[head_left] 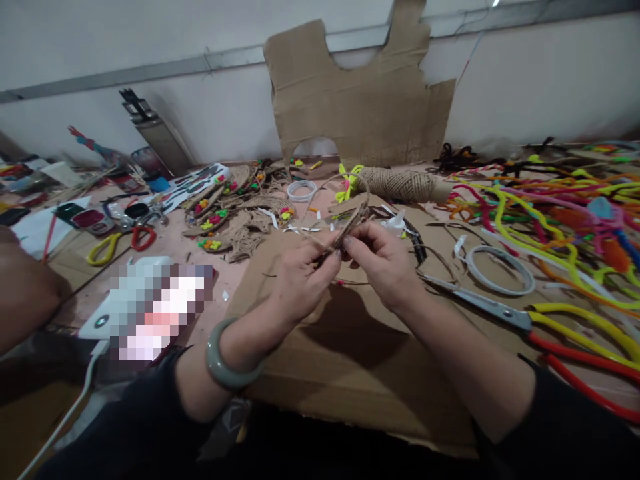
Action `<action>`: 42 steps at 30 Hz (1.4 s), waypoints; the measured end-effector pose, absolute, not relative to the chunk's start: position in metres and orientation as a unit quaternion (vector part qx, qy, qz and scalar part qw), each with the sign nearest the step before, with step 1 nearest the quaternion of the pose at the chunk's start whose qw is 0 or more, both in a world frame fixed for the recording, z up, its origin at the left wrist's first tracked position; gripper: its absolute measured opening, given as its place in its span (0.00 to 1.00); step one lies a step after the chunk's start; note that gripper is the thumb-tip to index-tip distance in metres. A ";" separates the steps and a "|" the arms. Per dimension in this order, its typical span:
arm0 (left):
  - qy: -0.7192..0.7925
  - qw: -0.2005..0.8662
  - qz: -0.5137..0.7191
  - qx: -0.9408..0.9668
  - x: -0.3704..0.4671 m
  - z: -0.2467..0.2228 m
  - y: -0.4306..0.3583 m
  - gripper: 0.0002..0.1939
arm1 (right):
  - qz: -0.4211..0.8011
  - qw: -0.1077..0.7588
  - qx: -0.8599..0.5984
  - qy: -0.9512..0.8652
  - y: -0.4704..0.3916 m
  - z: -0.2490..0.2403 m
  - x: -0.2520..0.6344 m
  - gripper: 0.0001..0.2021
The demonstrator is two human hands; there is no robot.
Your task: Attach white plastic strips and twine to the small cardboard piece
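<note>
My left hand is closed on a small twine-wrapped piece, thumb and fingers pinching its lower end. From the other side my right hand pinches the same piece, its fingertips close to the left thumb. A thin strand of twine loops up from the piece toward a twine roll lying behind the hands. Both hands are above a brown cardboard sheet. The fingers hide part of the piece, so its full shape cannot be made out.
Large scissors and a tape ring lie at the right, near colourful pipe cleaners. Twine shapes lie back left, beyond smaller scissors and a white device. Another person's arm reaches in from the left.
</note>
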State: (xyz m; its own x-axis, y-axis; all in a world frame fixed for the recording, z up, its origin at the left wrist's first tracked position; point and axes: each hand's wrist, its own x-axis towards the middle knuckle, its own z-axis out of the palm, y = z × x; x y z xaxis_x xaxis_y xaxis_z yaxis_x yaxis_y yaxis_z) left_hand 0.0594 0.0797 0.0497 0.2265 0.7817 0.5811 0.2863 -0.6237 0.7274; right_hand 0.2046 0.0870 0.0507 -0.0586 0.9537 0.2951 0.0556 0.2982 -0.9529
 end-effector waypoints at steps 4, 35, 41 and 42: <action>0.355 0.236 0.509 0.747 0.060 0.051 0.080 0.13 | 0.416 0.546 -0.412 -0.599 0.088 0.050 0.205 0.08; 0.448 0.460 0.524 0.560 0.059 0.055 0.088 0.13 | 0.040 0.502 -0.394 -0.768 0.090 0.035 0.212 0.12; 0.441 0.496 0.528 0.529 0.060 0.055 0.087 0.13 | 0.014 0.485 -0.419 -0.767 0.090 0.033 0.213 0.15; 0.437 0.498 0.531 0.529 0.060 0.055 0.087 0.13 | 0.014 0.486 -0.418 -0.767 0.090 0.033 0.212 0.15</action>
